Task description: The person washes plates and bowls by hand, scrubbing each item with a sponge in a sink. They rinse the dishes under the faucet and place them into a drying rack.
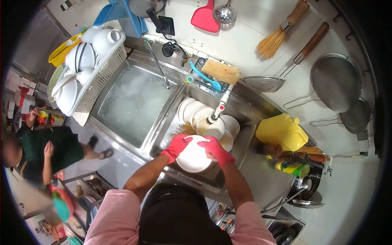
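place: commercial kitchen | evid: double steel sink (122,134), dish rack (102,73), wall strainers (337,81)

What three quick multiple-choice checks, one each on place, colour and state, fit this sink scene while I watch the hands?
1. Where is the yellow jug?
A. right of the sink
B. in the rack
C. on the floor

2. What colour are the gloves?
A. blue
B. red
C. green

3. How is the white plate held?
A. lying flat in the rack
B. by both hands
C. by one hand only

Answers:
1 A, it stands on the counter by the right basin.
2 B, both show red.
3 B, left hand and right hand grip its edges.
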A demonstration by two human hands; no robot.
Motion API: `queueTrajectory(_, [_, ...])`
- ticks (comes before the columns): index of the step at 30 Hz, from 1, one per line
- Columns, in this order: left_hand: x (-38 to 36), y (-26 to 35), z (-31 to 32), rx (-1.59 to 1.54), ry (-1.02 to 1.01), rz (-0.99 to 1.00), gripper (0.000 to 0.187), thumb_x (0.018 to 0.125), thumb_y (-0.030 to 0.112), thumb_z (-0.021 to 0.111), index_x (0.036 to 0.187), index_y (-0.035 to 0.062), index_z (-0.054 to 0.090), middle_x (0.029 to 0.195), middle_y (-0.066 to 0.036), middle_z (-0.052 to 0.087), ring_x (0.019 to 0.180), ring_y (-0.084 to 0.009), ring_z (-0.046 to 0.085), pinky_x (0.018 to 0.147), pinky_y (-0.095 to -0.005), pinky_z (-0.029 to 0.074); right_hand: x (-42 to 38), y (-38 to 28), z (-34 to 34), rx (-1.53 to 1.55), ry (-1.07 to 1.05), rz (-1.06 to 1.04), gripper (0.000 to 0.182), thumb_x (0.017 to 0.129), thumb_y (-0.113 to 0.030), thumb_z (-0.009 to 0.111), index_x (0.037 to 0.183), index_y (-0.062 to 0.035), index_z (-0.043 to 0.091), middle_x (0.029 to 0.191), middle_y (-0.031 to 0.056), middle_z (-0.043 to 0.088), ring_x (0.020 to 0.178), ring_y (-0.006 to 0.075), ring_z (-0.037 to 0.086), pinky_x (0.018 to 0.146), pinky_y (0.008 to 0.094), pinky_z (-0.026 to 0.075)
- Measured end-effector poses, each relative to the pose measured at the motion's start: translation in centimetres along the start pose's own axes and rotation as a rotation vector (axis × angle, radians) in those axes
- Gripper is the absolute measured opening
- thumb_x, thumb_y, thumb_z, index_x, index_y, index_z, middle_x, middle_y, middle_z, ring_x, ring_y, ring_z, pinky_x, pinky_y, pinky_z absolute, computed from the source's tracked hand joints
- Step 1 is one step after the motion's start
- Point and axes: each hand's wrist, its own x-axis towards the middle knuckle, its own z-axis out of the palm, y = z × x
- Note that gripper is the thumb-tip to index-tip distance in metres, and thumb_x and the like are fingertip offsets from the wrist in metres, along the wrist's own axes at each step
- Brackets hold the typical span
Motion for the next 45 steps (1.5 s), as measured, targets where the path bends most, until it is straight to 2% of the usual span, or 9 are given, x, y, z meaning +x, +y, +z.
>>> queueTrajectory(7, [-0.9, -4.3, 2.6, -0.411, 0.37, -0.16, 0.028, 0.094, 0.02, 0.062, 0.104, -0.0055, 0.066, 0.087, -0.011, 0.069, 0.082, -0.0177, 0.063, 0.074, -0.0343, 0.051, 2.7, 11.2, 0.6, 0.434, 0.549, -0.267, 0.035, 0.079, -0.003, 0.065, 0.112, -0.0001, 0.055, 0.066, 0.0024, 0.054, 0.041, 0.0122, 0.045, 0.035, 0.028, 0.033])
queueTrajectory(11, [0.6, -9.5, 11.7, -0.141, 1.216, -0.062, 0.034, 0.095, 0.027, 0.056, 0.103, -0.0055, 0.064, 0.085, -0.017, 0.068, 0.079, -0.0295, 0.064, 0.07, -0.0413, 0.05, 5.4, 13.8, 3.8, 0.565, 0.879, -0.409, 0.04, 0.075, 0.004, 0.058, 0.114, 0.0012, 0.054, 0.074, 0.0098, 0.056, 0.05, 0.0189, 0.052, 0.037, 0.0324, 0.039])
queueTrajectory(16, [2.4, -3.9, 3.4, -0.083, 0.217, -0.103, 0.034, 0.095, 0.025, 0.054, 0.106, -0.0064, 0.063, 0.085, -0.019, 0.069, 0.082, -0.0301, 0.067, 0.073, -0.0397, 0.052, 2.0, 11.1, -1.2, 0.515, 0.434, -0.449, 0.037, 0.075, 0.002, 0.055, 0.112, 0.0026, 0.054, 0.065, 0.0101, 0.054, 0.042, 0.0226, 0.051, 0.034, 0.0342, 0.038])
queueTrajectory(22, [4.8, -11.1, 11.8, -0.287, 0.979, 0.132, 0.032, 0.094, 0.02, 0.053, 0.11, -0.0072, 0.061, 0.086, -0.022, 0.069, 0.081, -0.0332, 0.067, 0.077, -0.0396, 0.053, 4.2, 12.6, 1.4, 0.199, 0.745, -0.551, 0.01, 0.078, -0.009, 0.056, 0.083, -0.0005, 0.057, 0.054, 0.0104, 0.049, 0.044, 0.0249, 0.054, 0.037, 0.0368, 0.039])
queueTrajectory(24, [4.1, -9.3, 5.8, 0.431, 0.5, -0.041, 0.033, 0.094, 0.022, 0.056, 0.11, -0.0056, 0.061, 0.087, -0.021, 0.07, 0.078, -0.0307, 0.067, 0.074, -0.0376, 0.053, 3.3, 13.0, -2.1, 0.03, 0.428, -0.668, 0.009, 0.078, -0.01, 0.057, 0.08, -0.0015, 0.056, 0.056, 0.0096, 0.05, 0.044, 0.0231, 0.052, 0.037, 0.0363, 0.04])
queueTrajectory(27, [4.7, -5.9, 3.4, 0.045, 0.294, 0.127, 0.031, 0.096, 0.024, 0.054, 0.107, -0.004, 0.062, 0.084, -0.02, 0.068, 0.076, -0.0317, 0.064, 0.071, -0.0391, 0.051, 0.7, 9.9, -2.7, 0.582, -0.033, -0.33, 0.013, 0.078, -0.012, 0.059, 0.085, -0.0011, 0.059, 0.06, 0.0086, 0.055, 0.047, 0.021, 0.053, 0.041, 0.0361, 0.042])
queueTrajectory(30, [3.6, -10.0, 11.1, -0.139, 1.0, 0.091, 0.03, 0.098, 0.022, 0.049, 0.108, -0.004, 0.061, 0.088, -0.022, 0.069, 0.086, -0.0322, 0.066, 0.076, -0.0398, 0.051, 2.1, 7.7, 3.7, 0.568, 0.77, -0.278, 0.028, 0.075, -0.003, 0.059, 0.102, -0.0013, 0.053, 0.069, 0.0105, 0.056, 0.048, 0.0215, 0.054, 0.037, 0.0346, 0.042])
queueTrajectory(36, [4.7, -8.7, 3.4, 0.114, 0.374, -0.101, 0.036, 0.093, 0.029, 0.051, 0.103, -0.0023, 0.065, 0.091, -0.027, 0.067, 0.088, -0.0423, 0.066, 0.074, -0.0452, 0.052, 2.8, 12.7, -3.4, 0.31, 0.062, -0.347, 0.036, 0.081, -0.002, 0.054, 0.116, 0.0023, 0.053, 0.089, 0.0174, 0.065, 0.075, 0.0242, 0.065, 0.069, 0.0359, 0.054])
queueTrajectory(45, [0.5, -9.6, 8.2, 0.317, 0.158, -0.319, 0.047, 0.094, 0.04, 0.053, 0.102, -0.0037, 0.067, 0.1, -0.03, 0.066, 0.099, -0.0428, 0.065, 0.08, -0.0465, 0.051, 2.9, 5.9, -0.8, 0.929, 0.303, -0.491, 0.045, 0.092, -0.029, 0.059, 0.129, -0.0037, 0.053, 0.126, 0.0121, 0.059, 0.113, 0.0247, 0.059, 0.094, 0.038, 0.048])
